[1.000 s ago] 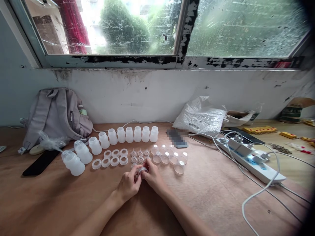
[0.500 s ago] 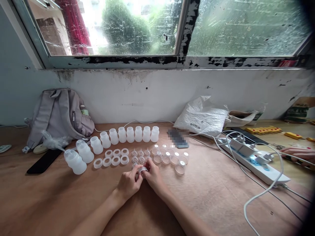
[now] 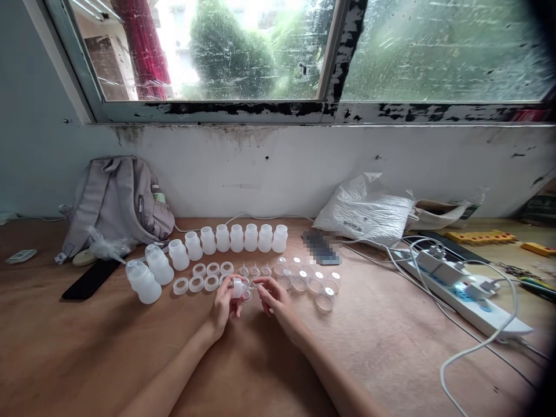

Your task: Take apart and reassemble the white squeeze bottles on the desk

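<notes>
My left hand (image 3: 225, 301) holds a whitish bottle collar ring (image 3: 237, 288) on its side, with a clear silicone bottle nipple (image 3: 247, 287) poking out to the right. At the nipple's tip, the thumb and index finger of my right hand (image 3: 274, 296) come together and seem to pinch it. Small clear nipples (image 3: 266, 270) stand just behind my hands, some partly hidden by them. To the left lie several collar rings (image 3: 196, 283) in two rows. Clear dome caps (image 3: 324, 301) are grouped to the right of my right hand.
Frosted baby bottles (image 3: 222, 238) form a curved row at the back and left; the two nearest have tops on. A backpack (image 3: 125, 200) and black phone (image 3: 89, 282) lie left. A silver bag (image 3: 367, 208), a blurred-out item (image 3: 321, 248) and a power strip (image 3: 490, 310) with cables sit right.
The two hands were together around the ring; now my right hand has shifted to the nipple's tip and my left has turned the ring sideways. The view has swung slightly left. Another person's hand has left the right edge.
</notes>
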Demonstrator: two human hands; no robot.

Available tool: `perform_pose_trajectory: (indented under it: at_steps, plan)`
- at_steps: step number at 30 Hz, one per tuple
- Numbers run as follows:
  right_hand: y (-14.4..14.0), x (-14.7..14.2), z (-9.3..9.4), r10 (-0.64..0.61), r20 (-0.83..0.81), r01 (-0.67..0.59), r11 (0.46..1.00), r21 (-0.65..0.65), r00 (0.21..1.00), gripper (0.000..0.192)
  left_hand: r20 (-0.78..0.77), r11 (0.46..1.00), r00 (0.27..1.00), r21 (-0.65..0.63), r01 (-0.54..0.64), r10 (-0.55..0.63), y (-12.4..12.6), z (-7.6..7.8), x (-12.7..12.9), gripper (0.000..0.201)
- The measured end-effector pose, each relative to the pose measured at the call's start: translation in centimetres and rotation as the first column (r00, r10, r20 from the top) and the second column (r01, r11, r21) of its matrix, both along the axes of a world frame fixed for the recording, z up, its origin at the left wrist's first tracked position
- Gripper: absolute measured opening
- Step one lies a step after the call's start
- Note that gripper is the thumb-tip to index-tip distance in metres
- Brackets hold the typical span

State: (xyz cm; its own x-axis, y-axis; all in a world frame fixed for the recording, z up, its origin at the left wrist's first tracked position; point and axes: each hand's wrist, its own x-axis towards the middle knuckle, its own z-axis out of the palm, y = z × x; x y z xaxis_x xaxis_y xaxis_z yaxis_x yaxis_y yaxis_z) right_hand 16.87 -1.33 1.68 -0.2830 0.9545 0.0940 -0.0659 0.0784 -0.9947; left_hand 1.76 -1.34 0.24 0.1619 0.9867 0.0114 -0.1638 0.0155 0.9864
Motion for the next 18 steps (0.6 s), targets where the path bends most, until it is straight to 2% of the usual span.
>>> perform_pose_trajectory:
  at_steps: [3, 5, 8, 10, 13, 16, 18]
  plan:
    - [-0.1, -0.2, -0.5, 0.007, 0.096, -0.011, 0.999, 0.043, 0.995, 0.028, 0.110, 0.996, 0.993, -0.073, 0.050, -0.042, -0.1, -0.1, 0.2, 0.023]
    - [-0.3, -0.4, -0.9, -0.022, 0.162, 0.004, 0.994, 0.109, 0.987, 0.028, 0.133, 0.988, 0.988, -0.118, 0.095, -0.080, -0.4, 0.0, 0.5, 0.030]
    - [-0.6, -0.5, -1.0, -0.063, 0.231, 0.020, 0.983, 0.185, 0.971, 0.026, 0.052, 0.988, 0.994, -0.119, 0.099, -0.094, -0.7, 0.2, 0.7, 0.038]
    - [-0.8, -0.6, -0.7, -0.048, 0.255, -0.005, 0.979, 0.206, 0.966, 0.025, -0.086, 0.997, 0.995, -0.054, 0.051, -0.056, -0.8, 0.3, 0.7, 0.035]
    - [-1.2, -0.8, -0.1, -0.006, 0.258, -0.050, 0.977, 0.209, 0.966, 0.027, -0.278, 0.995, 0.959, 0.092, -0.038, 0.062, -0.9, 0.6, 0.6, 0.032]
    - [-1.7, -1.1, 0.4, 0.017, 0.230, -0.062, 0.980, 0.188, 0.973, 0.029, -0.371, 0.970, 0.911, 0.220, -0.101, 0.179, -1.0, 1.3, 0.4, 0.033]
    - [-1.8, -1.2, 0.4, 0.027, 0.210, -0.066, 0.981, 0.181, 0.977, 0.029, -0.416, 0.968, 0.894, 0.244, -0.068, 0.167, -1.1, 2.0, 0.0, 0.035]
